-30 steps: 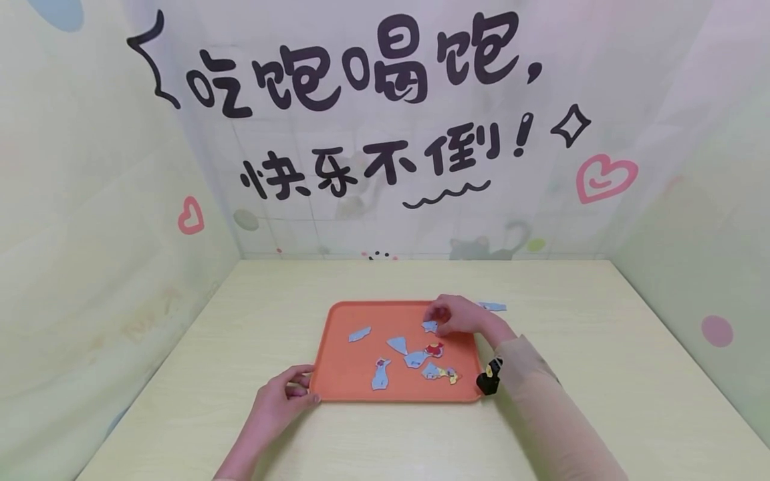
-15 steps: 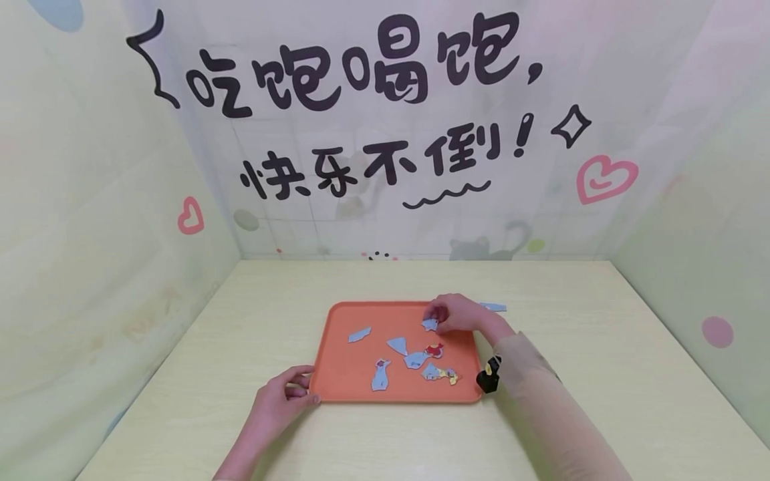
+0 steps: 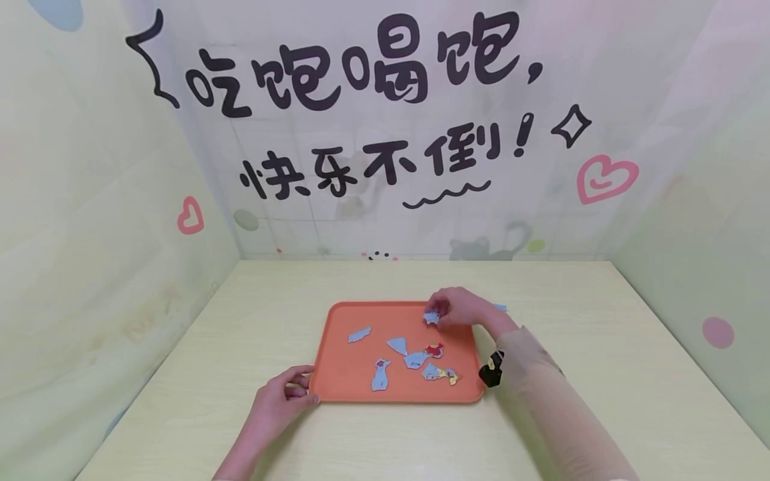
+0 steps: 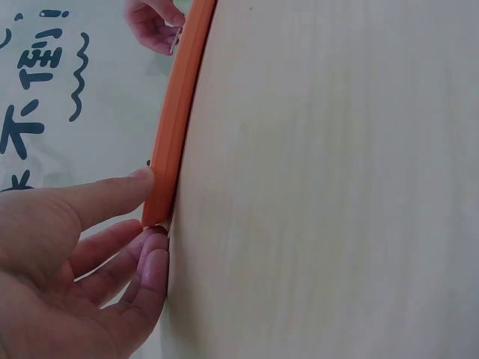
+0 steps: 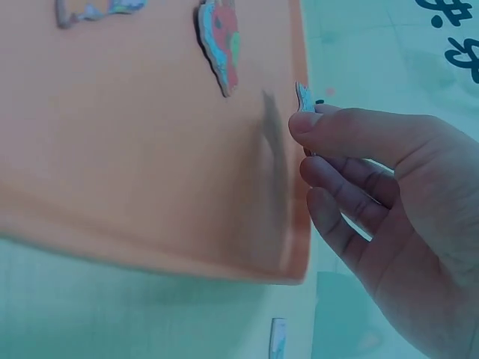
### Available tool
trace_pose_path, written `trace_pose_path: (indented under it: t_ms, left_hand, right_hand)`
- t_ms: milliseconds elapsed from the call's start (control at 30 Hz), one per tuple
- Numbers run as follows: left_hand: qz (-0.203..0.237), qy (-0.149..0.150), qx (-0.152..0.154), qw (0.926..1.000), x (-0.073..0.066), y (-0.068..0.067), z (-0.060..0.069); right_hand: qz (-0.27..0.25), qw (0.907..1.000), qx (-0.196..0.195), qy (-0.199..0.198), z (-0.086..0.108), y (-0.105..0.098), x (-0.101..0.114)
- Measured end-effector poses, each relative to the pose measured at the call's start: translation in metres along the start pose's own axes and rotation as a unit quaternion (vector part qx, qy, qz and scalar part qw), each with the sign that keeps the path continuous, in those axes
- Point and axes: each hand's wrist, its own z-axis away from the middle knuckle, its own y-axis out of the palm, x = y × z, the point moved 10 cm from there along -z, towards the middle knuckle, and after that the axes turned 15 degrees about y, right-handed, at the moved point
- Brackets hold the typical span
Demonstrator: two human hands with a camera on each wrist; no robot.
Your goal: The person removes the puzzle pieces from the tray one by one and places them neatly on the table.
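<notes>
My left hand (image 3: 281,403) grips the front left corner of the orange tray (image 3: 343,398); in the left wrist view its thumb lies on the tray's edge (image 4: 171,149) and the other fingers curl beneath the corner. Above the tray's back right part, my right hand (image 3: 466,310) pinches a small light blue piece (image 3: 431,318) between thumb and fingers. That piece (image 5: 304,97) shows edge-on in the right wrist view. Several flat irregular pieces lie on the tray, among them a blue one (image 3: 359,335), a blue triangle (image 3: 397,345) and a red one (image 3: 434,350).
Another light blue piece (image 3: 501,308) lies on the table beyond the tray's back right corner, partly behind the right wrist. A black and yellow object (image 3: 492,369) is at the right sleeve's edge. Printed curtains (image 3: 385,220) stand around the table on three sides.
My right hand has moved slightly back and to the right with the small blue piece, and now covers more of the piece on the table. The left hand has stayed in place.
</notes>
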Motion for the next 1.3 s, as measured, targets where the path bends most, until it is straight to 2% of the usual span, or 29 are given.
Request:
trace_pose_path:
  t_ms: [567, 800, 1300]
  left_hand:
    - [-0.008, 0.007, 0.006, 0.9999, -0.001, 0.000, -0.001]
    - [-0.006, 0.008, 0.004, 0.9999, -0.001, 0.000, 0.000]
    - [-0.003, 0.005, 0.002, 1.0000, 0.000, 0.001, 0.000]
  right_hand:
    - [0.008, 0.9990, -0.038, -0.022, 0.009, -0.051, 0.002]
    - [0.004, 0.9985, -0.047, -0.029, 0.015, -0.073, -0.003]
    - [0.000, 0.9941, -0.108, -0.016, 0.033, -0.125, -0.022]
